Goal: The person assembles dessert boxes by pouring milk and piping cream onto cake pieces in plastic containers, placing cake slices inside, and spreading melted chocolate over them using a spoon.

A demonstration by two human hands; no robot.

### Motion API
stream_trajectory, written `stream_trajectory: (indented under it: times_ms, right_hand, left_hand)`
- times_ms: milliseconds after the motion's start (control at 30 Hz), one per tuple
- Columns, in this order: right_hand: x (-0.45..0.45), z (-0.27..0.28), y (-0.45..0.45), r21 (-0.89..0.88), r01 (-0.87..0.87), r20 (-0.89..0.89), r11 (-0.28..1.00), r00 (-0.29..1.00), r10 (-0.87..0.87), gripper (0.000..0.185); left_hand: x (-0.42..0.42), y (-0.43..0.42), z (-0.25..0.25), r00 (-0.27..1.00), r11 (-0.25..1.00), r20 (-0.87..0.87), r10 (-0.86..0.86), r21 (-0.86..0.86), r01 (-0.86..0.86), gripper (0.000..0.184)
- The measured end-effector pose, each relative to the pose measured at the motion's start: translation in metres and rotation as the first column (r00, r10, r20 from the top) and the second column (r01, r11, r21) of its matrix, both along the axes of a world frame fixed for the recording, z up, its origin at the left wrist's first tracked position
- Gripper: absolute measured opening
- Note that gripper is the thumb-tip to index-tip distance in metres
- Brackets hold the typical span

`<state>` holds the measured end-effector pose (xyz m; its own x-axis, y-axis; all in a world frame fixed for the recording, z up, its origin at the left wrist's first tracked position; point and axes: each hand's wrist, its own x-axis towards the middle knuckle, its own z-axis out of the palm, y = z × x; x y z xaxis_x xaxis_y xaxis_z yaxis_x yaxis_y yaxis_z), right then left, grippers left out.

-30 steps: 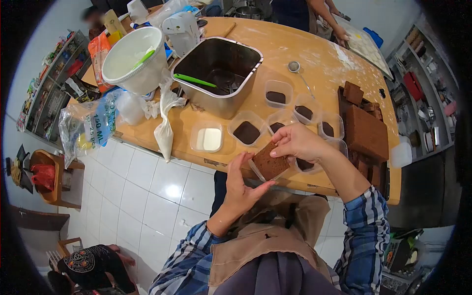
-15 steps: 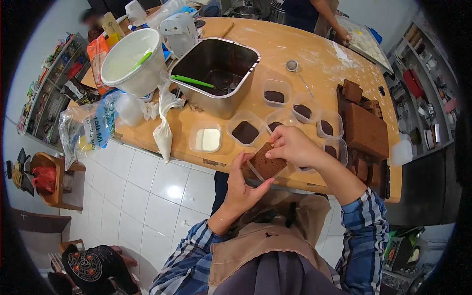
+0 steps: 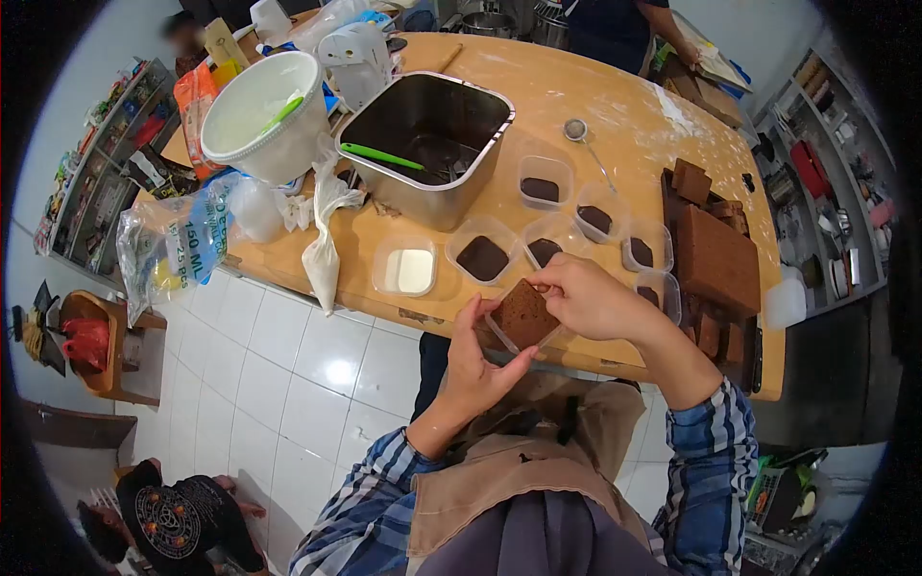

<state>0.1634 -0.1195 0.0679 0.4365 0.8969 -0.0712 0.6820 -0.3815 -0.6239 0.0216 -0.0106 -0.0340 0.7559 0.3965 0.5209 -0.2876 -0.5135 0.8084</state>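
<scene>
A clear plastic container [image 3: 498, 336] is tilted in my left hand [image 3: 475, 372], whose thumb and fingers clasp its sides. My right hand [image 3: 588, 296] pinches the upper right edge of a square slice of chocolate cake [image 3: 523, 315], which sits at the container's mouth, partly within its walls. Just beyond my hands are several clear containers with dark pieces at the bottom, among them a near one [image 3: 482, 257] and a far one [image 3: 544, 184]. To their left stands a container with a white filling [image 3: 415, 272]. Larger chocolate cake [image 3: 715, 259] lies on a dark tray at the right.
A metal tub [image 3: 423, 202] with a green-handled utensil stands beyond the containers. A white bucket [image 3: 264, 158], a filled piping bag [image 3: 322, 254] and a plastic bag [image 3: 158, 259] are at the left. A small strainer [image 3: 575, 130] lies farther back. Another person's hand [image 3: 689, 56] is at the far edge.
My right hand's fingers have shifted slightly on the cake slice's edge. Across the table, the other person's light tray has moved away, uncovering brown items. The person at lower left has shifted.
</scene>
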Motion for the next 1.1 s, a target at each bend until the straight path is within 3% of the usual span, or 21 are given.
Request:
stream_trajectory:
  times_ms: [200,900,1000,1100]
  right_hand:
    - [0.003,0.0,0.002,-0.084,0.017,-0.06,0.996,0.998,-0.022,0.029]
    - [0.004,-0.001,-0.001,-0.025,-0.038,0.113,0.999,0.993,0.041,0.029]
    - [0.005,0.005,-0.008,-0.092,-0.015,-0.027,0.996,1.0,0.012,0.029]
    - [0.004,0.009,-0.012,-0.096,-0.052,0.001,0.994,0.999,0.052,0.034]
  left_hand:
    - [0.0,0.001,0.001,1.0,1.0,-0.003,-0.001,0.009,0.001,0.087]
    - [-0.001,0.002,0.004,0.999,1.0,-0.027,-0.023,0.019,0.023,0.084]
    - [-0.002,0.002,0.011,0.999,0.999,-0.037,-0.01,0.048,0.012,0.082]
    - [-0.003,0.003,0.01,0.999,0.998,-0.034,-0.003,0.058,0.005,0.08]
